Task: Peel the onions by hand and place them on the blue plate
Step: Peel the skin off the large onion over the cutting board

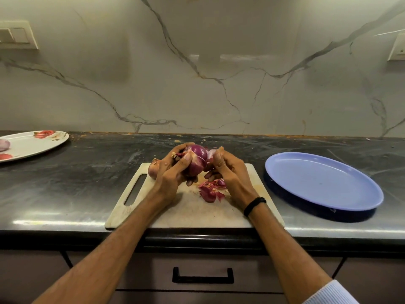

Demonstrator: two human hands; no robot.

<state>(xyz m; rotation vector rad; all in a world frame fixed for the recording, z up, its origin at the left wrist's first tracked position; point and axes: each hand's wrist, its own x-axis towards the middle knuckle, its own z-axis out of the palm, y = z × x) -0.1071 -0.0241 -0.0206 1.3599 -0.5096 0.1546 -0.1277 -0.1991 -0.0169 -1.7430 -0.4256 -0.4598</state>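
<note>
1. The red onion (196,162) is held just above the far edge of the cutting board (186,211), with glossy purple flesh showing on most of its front.
2. The left hand (173,172) curls round the onion from the left, its thumb across the front; its grip is wrapped on the bulb.
3. The right hand (225,172) meets the onion's right side, its grip pinching a pale strip of skin (211,153) that lifts off the bulb.
4. A heap of purple peelings (211,190) lies on the board, right below the hands.
5. A second onion (153,170), brown-skinned, sits at the board's far left corner, partly hidden by the left hand.
6. The blue plate (328,194) lies on the dark bench (76,183) just right of the board.
7. A flowered plate (37,143) sits well to the left of the board, with a pinkish onion (4,145) on it at the picture's edge.
8. A drawer handle (202,275) shows below the board's near edge.
</note>
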